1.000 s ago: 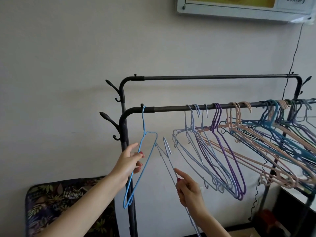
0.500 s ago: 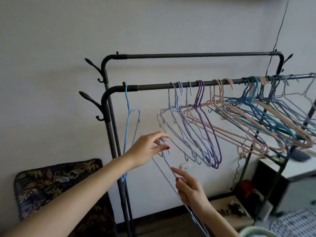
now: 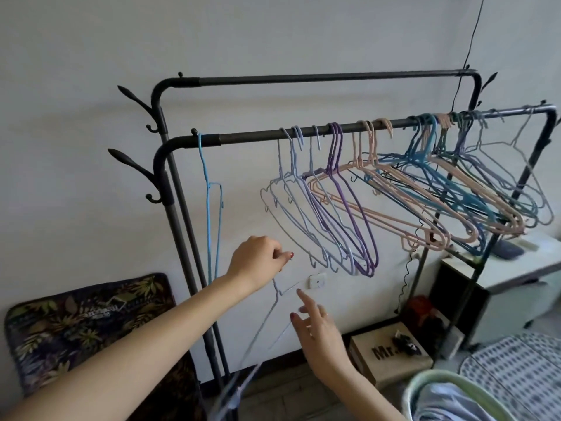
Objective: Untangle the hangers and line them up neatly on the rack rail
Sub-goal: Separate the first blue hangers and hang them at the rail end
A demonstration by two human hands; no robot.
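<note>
Room: plain pale wall [image 3: 91, 71] behind; a thin black cord [image 3: 469, 41] runs down it at upper right. A white wall socket [image 3: 316, 281] sits low on the wall.

Rack: black metal garment rack with two rails, the rear rail [image 3: 318, 79] higher, the front rail [image 3: 303, 137] lower. Curved side hooks [image 3: 133, 165] project from the left uprights.

On the front rail: one light blue hanger [image 3: 209, 208] hangs alone near the left end, seen edge-on. Well apart to its right, a crowded run of lavender hangers [image 3: 291, 214], purple hangers [image 3: 352, 214], pink hangers [image 3: 409, 214] and teal-blue hangers [image 3: 455, 189], tilted and overlapping, frames crossing one another. Pale grey hangers [image 3: 516, 165] at the far right end.

Surroundings: leaf-patterned cushion [image 3: 76, 323] leaning at lower left; wooden box [image 3: 388, 354] lettered "Mr." on the floor; white cabinet [image 3: 516, 278] at right; green-rimmed basket [image 3: 455, 390] and a spotted fabric [image 3: 516, 366] at lower right.

Hands: left hand [image 3: 258, 262] reaches forward below the lavender group, grip closed by pinched fingertips on the top of a loose pale wire hanger [image 3: 273, 317], which hangs down off the rail, blurred. Right hand [image 3: 318, 332] just beside it, fingers spread, grip open, not clearly touching the wire.
</note>
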